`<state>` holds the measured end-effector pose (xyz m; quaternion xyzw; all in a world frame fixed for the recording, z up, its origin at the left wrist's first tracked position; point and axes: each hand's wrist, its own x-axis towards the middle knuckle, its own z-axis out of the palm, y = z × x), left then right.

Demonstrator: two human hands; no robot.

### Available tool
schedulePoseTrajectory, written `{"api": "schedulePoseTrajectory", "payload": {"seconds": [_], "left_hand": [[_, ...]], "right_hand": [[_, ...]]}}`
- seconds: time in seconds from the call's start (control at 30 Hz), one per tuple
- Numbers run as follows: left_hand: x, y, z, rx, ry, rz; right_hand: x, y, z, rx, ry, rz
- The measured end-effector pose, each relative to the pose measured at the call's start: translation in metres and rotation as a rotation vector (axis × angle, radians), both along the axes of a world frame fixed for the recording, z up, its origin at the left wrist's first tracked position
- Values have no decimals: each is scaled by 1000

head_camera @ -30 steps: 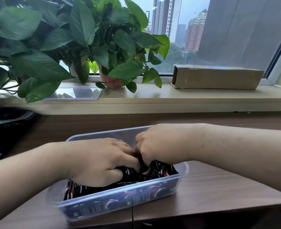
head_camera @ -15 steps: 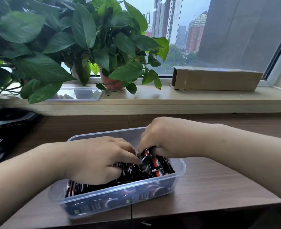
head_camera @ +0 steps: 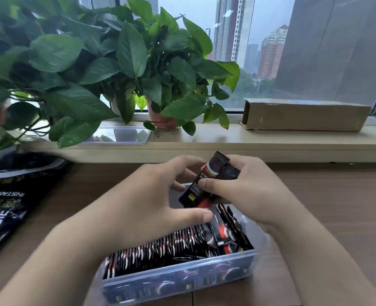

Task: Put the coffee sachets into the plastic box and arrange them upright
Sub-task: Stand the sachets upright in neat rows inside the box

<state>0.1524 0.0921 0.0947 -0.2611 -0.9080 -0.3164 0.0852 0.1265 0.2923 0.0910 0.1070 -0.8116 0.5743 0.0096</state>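
— Wood counter (head_camera: pixel 326 206) under a window sill (head_camera: pixel 271 140), with leafy plants (head_camera: pixel 129 51) and a carton (head_camera: pixel 304 114) up on the sill. What's on the counter?
— Clear box (head_camera: pixel 178 281) near the front edge, and a black bag (head_camera: pixel 10 195) lying flat well to its left.
— And the sachets (head_camera: pixel 160 248)?
— Most stand on edge in the box, packed in a row from the left end. A few at the right end lean loosely.
— The hands?
— Right hand (head_camera: pixel 248 188) is above the box's far side, thumb and fingers pinching a black-and-red sachet (head_camera: pixel 201 184). It is tilted, top toward the window. A second dark one may sit behind it; I can't tell.
— Left hand (head_camera: pixel 151 199)?
— Spread wide in a loose curve just beside that sachet, thumb under its lower end, fingers behind it. It grips nothing I can see. Whether it touches the sachet is too blurred to say.
— Anything else?
— Clear tray (head_camera: pixel 120 134) on the sill, under the leaves.
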Motion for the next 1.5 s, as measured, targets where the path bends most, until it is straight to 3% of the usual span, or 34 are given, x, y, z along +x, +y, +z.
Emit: {"api": "schedulePoseTrajectory", "payload": {"seconds": [0.13, 0.27, 0.4, 0.63, 0.77, 0.97, 1.17, 1.33, 1.5], "left_hand": [[-1, 5, -9, -29, 141, 64], [-6, -2, -13, 111, 131, 29], [-4, -6, -13, 225, 96, 21], [-6, -11, -11, 297, 132, 59], [-8, -10, -12, 324, 141, 70], [-10, -17, -12, 444, -36, 32], [-7, -32, -5, 516, -138, 33], [-2, -32, 0, 637, -201, 77], [2, -31, 1, 650, -236, 130]], "right_hand": [[5, -16, -10, -271, -60, -49], [6, -21, -16, -104, 23, -99], [14, -23, -10, -64, 14, -27], [10, -28, -7, -209, -108, -21], [10, -31, -6, -170, -84, -64], [14, -26, -2, -61, -27, -54], [15, -13, 3, 30, 1, 115], [21, -16, 3, -27, -21, 178], [22, -24, 1, -186, 23, 34]]}}
